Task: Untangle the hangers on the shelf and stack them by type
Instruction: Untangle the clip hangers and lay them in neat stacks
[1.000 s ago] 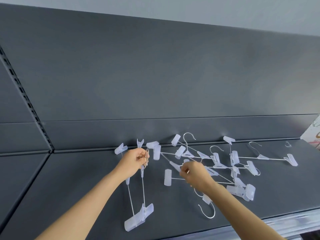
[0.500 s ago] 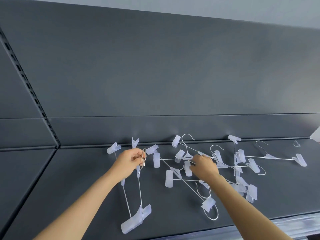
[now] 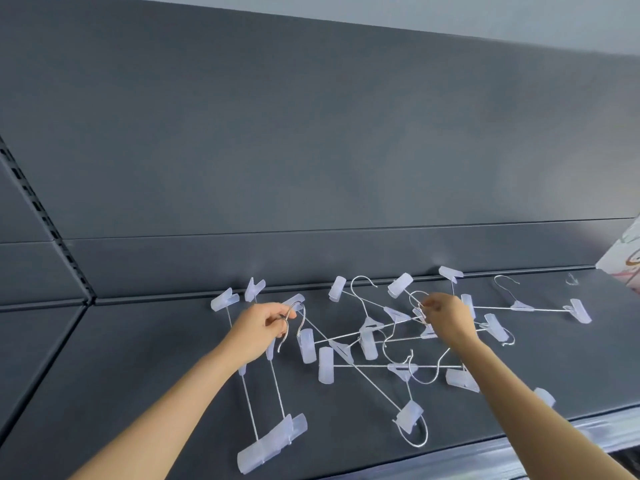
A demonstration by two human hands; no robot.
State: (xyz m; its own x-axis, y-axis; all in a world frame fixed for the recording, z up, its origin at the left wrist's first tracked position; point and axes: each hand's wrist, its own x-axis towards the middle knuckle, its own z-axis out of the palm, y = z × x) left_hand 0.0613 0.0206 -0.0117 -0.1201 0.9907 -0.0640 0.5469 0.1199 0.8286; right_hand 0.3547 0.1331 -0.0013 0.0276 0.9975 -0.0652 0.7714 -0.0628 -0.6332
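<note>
Dark grey shelf (image 3: 156,375), with a matching back panel (image 3: 311,150) behind it and a slotted upright (image 3: 48,226) running down at the far left. Left of centre lies a pair of clip hangers (image 3: 270,445), side by side and running front to back. Their frosted clips at one end sit near the shelf's front edge, and those at the other end lie close to the rear edge. The left hand (image 3: 258,332) is over the middle of this pair, fingers curled round their wire hooks (image 3: 303,317) and gripping them. The hooks stick out to the right of the knuckles. Just right of that hand starts the tangle of hangers (image 3: 367,336), spread across the shelf's centre from rear edge to front. Thin metal bars cross one another at several angles, translucent clips point every way, and the hooks are interlocked. One hanger of the heap reaches furthest forward, its clip (image 3: 409,415) and hook near the front edge. The right hand (image 3: 446,318) is over the rear right part of the tangle, thumb and fingertips pinching a hook there; the forearm covers some of the pile. One more clip (image 3: 544,396) shows beside that forearm, near the front edge. Further right, apart from the heap, a single hanger (image 3: 521,306) lies flat along the rear edge. Beyond it, a small loose hook (image 3: 571,280). At the shelf's right end, a printed box (image 3: 623,261), cut off by the frame.
</note>
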